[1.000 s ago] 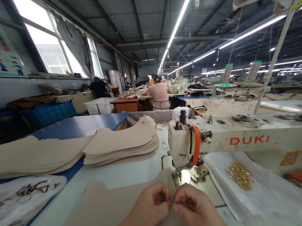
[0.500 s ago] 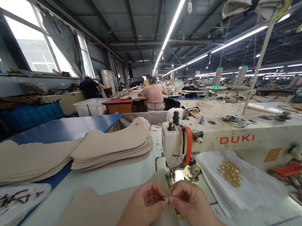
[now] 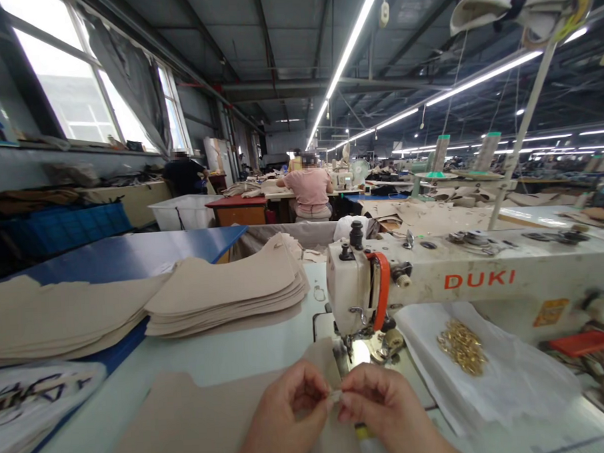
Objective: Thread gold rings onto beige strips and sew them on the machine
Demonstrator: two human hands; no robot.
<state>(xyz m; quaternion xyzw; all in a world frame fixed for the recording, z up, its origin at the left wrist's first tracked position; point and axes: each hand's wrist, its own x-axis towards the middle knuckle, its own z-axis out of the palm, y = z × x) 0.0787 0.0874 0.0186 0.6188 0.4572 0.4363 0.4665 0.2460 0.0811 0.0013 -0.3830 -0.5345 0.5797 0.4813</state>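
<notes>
My left hand and my right hand meet low in the middle of the view, just in front of the sewing machine's needle area. Their fingertips pinch a small metal piece from both sides. It is mostly hidden by my fingers, so its exact shape cannot be told. Beneath my hands lies a flat beige cut panel, which reaches up to the presser foot. A heap of small gold metal fittings rests on white paper to the right of my right hand.
A white DUKI sewing machine stands to the right. Stacks of beige cut pieces lie on the left, on a blue-edged table. Farther back, a co-worker in a pink shirt sits at a bench, and another person stands by the windows.
The whole view has shifted slightly left and down with my head. My hands remain together, pinching the small piece.
</notes>
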